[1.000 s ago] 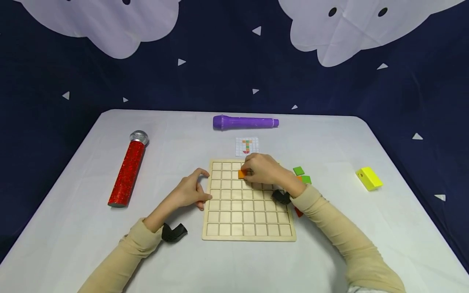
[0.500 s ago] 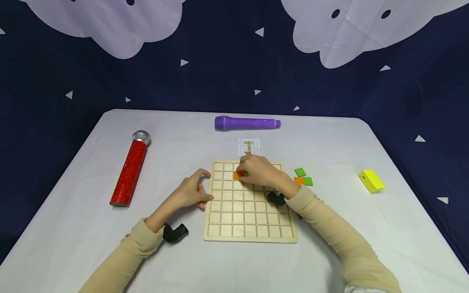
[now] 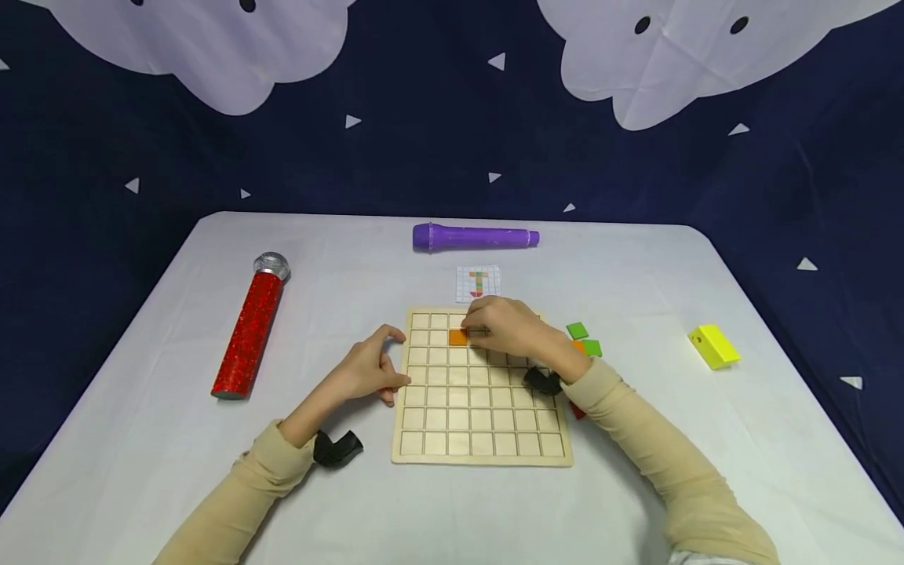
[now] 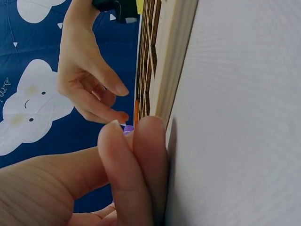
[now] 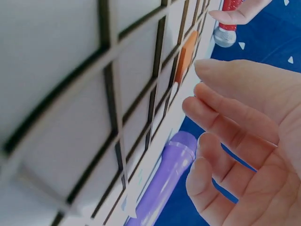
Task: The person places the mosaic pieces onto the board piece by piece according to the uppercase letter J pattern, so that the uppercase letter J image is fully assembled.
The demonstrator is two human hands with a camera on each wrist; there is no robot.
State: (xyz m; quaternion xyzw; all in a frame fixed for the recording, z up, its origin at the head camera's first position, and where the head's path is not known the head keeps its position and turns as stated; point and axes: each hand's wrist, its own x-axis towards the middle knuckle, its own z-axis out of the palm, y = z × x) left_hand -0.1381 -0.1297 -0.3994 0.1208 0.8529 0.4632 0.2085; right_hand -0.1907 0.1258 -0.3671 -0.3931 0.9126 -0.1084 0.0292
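A pale wooden grid board (image 3: 469,443) lies on the table. One orange square tile (image 3: 457,337) rests in a cell of its upper part, and the same tile (image 5: 186,56) shows in the right wrist view. Over the board, just right of this tile, is my right hand (image 3: 510,326); its fingers are loosely bent and apart from the tile, with nothing between them. My left hand (image 3: 363,367) is at the board's left edge, thumb and index finger spread along it. In the left wrist view, two fingertips (image 4: 149,141) meet the board's side.
Behind the board lie a card with a coloured grid pattern (image 3: 478,284) and a purple microphone (image 3: 476,237). To the right are green tiles (image 3: 577,330), part of an orange tile, a red piece (image 3: 577,410) and a yellow block (image 3: 714,347). A red glittery microphone (image 3: 249,333) lies left.
My right hand slid the orange tile one cell to the left, then let go of it and drew slightly right. My left hand stays at the board's edge.
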